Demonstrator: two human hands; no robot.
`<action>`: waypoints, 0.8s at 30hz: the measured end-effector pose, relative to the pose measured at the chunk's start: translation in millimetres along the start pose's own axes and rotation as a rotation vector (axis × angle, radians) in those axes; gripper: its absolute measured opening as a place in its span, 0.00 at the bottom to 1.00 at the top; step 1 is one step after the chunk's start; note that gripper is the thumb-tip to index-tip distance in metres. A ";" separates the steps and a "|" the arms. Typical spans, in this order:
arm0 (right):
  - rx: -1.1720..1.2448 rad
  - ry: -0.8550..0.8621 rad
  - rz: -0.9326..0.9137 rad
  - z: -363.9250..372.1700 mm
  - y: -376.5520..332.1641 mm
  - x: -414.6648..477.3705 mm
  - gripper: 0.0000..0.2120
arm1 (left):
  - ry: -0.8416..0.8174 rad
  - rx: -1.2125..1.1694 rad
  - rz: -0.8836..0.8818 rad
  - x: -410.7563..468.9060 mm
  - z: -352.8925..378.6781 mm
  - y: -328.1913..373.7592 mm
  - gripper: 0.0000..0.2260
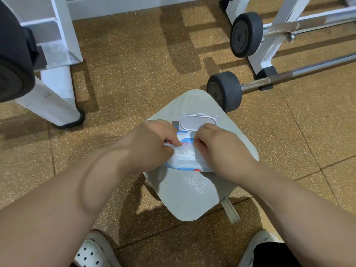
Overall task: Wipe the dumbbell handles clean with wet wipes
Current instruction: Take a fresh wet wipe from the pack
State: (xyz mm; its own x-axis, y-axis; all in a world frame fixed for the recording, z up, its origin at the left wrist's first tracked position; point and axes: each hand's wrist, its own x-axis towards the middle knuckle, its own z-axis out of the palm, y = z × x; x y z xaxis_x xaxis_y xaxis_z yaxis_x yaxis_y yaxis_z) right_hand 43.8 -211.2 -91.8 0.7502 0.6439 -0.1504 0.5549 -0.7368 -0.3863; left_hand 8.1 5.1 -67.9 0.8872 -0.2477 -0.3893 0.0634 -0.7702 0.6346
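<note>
While the wet wipes pack [185, 160] lay lid-open on the grey padded surface [192, 193] | left hand [152, 143] pinched its opening | right hand [221, 149] curled, gripping the pack | dumbbell [225, 91] on floor at 1 o'clock

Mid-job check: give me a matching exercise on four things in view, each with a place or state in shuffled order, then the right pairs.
Things:
1. pack lid
2. wet wipes pack
3. weight marked 10
4. lower weight

Places or states:
A. on the upper bar, by the white rack
B. lying on the grey seat pad
C. white, flipped open
D. on the lower bar, beside the seat pad's far corner

Pairs: 1-C; 2-B; 3-A; 4-D
</note>
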 end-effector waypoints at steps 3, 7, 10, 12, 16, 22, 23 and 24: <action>0.144 0.016 0.044 0.8 4.7 0.5 0.06 | -0.001 0.016 -0.011 -0.4 -0.3 3.5 0.13; 0.249 0.007 0.103 -1.7 9.0 3.1 0.09 | 0.026 -0.005 -0.039 -0.5 1.6 3.4 0.12; 0.337 -0.002 0.136 -5.7 10.8 4.4 0.09 | 0.055 -0.029 -0.055 -0.8 3.6 2.6 0.11; 0.332 0.018 0.113 -7.1 9.8 3.3 0.08 | 0.082 -0.016 -0.048 -0.9 5.8 2.9 0.10; 0.146 0.076 -0.002 -2.7 0.2 -3.8 0.08 | 0.087 0.070 -0.035 -1.1 9.7 0.4 0.10; -0.108 0.075 -0.103 4.0 -10.8 0.4 0.04 | 0.086 0.125 -0.038 -0.9 10.6 1.8 0.10; -0.131 0.042 -0.084 5.2 -10.8 0.8 0.08 | 0.090 0.132 -0.038 -0.9 10.8 1.7 0.11; -0.138 0.021 -0.082 7.0 -9.3 0.3 0.11 | 0.091 0.132 -0.042 -0.5 11.2 1.2 0.10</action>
State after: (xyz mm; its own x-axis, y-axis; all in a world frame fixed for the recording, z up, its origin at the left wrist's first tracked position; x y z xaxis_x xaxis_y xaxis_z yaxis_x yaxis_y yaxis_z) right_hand 36.3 -202.7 -94.6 0.7069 0.6996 -0.1044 0.6576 -0.7043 -0.2674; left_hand 2.6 -2.2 -74.4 0.9232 -0.1640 -0.3476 0.0459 -0.8509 0.5234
